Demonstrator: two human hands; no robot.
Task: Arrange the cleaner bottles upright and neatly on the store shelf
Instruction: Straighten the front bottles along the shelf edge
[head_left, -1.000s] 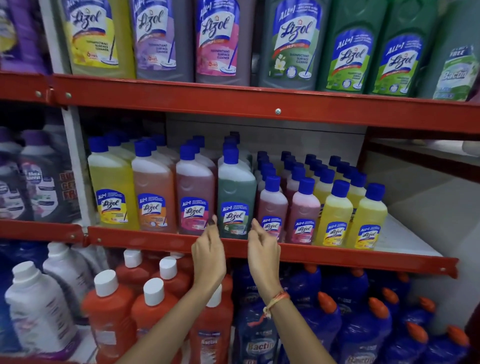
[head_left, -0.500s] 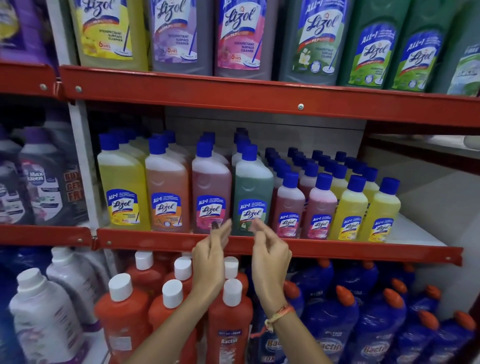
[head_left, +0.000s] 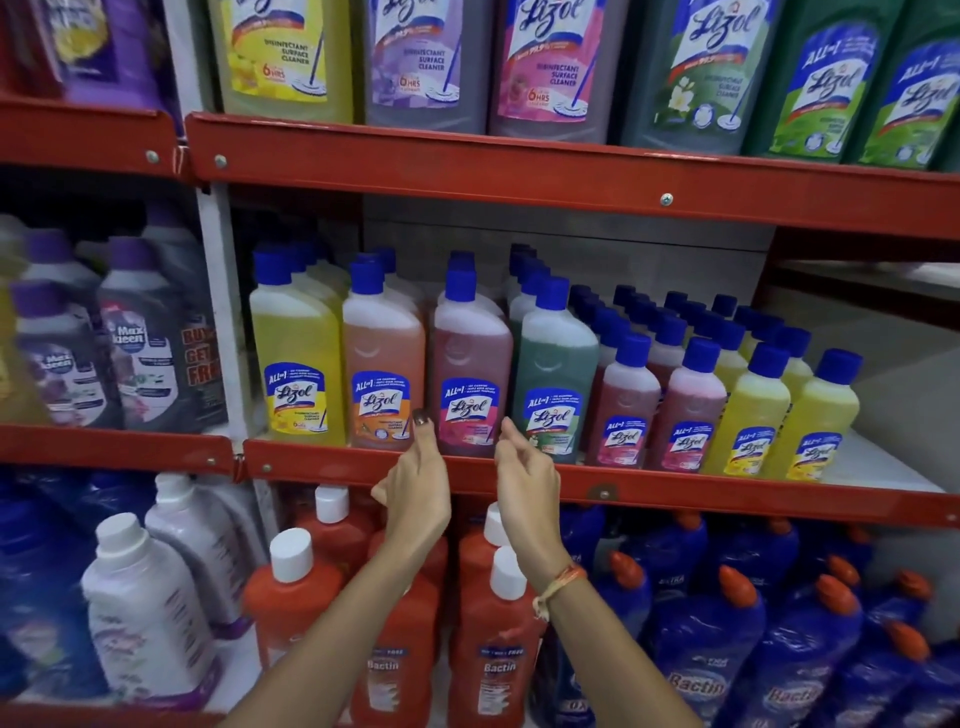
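Observation:
Lizol cleaner bottles with blue caps stand upright in rows on the middle red shelf (head_left: 675, 491). The front row holds a tall yellow bottle (head_left: 297, 358), an orange bottle (head_left: 383, 364), a pink bottle (head_left: 470, 369) and a green bottle (head_left: 555, 374), then smaller pink bottles (head_left: 626, 405) and smaller yellow bottles (head_left: 810, 415). My left hand (head_left: 418, 483) and my right hand (head_left: 524, 478) are raised side by side at the shelf edge just below the pink bottle. Their fingers are loosely curled and hold nothing.
Large Lizol bottles (head_left: 431, 62) fill the shelf above. Below stand orange Bactin bottles (head_left: 498, 639), blue Bactin bottles (head_left: 706, 649) and white bottles (head_left: 145, 613). Dark Max Kleen bottles (head_left: 140, 338) fill the left bay. The middle shelf's right end (head_left: 878, 467) is bare white board.
The view has shifted slightly closer and to the left. Both hands stay at the shelf edge, now in front of the pink bottle rather than the green one. No bottle has moved.

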